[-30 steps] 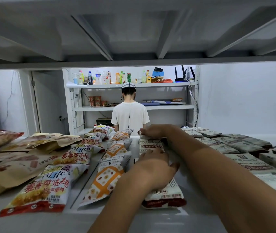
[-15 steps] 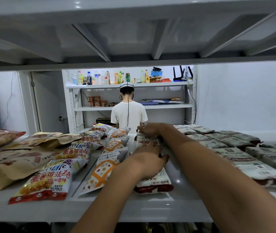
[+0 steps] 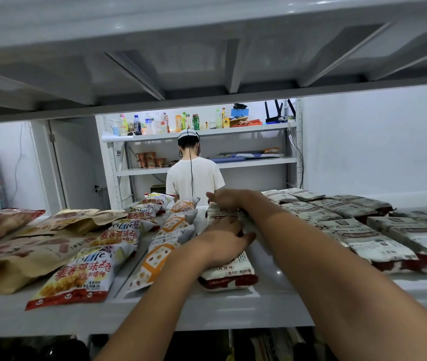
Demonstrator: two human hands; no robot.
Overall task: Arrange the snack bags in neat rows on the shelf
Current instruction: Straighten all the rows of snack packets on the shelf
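Note:
A row of white-and-red snack bags runs front to back down the middle of the white shelf [image 3: 207, 308]. My left hand [image 3: 222, 241] lies palm down on the nearest bag [image 3: 229, 276], fingers stretched forward over it. My right hand [image 3: 229, 199] reaches to the far end of the same row, and its fingers curl over the top edge of the farthest bag [image 3: 220, 213]. Left of this row lie orange-and-white bags [image 3: 160, 254], then red-and-yellow bags [image 3: 82, 274].
Brown paper pouches [image 3: 12, 261] lie at the far left. Grey-white bags [image 3: 368, 238] fill rows on the right. The upper shelf board [image 3: 207, 48] hangs low overhead. Behind the shelf stands a person in a white shirt [image 3: 194, 178], facing another rack.
The view has pulled back, so the shelf's front edge and the space below it now show. Both hands stay on the same middle row of bags.

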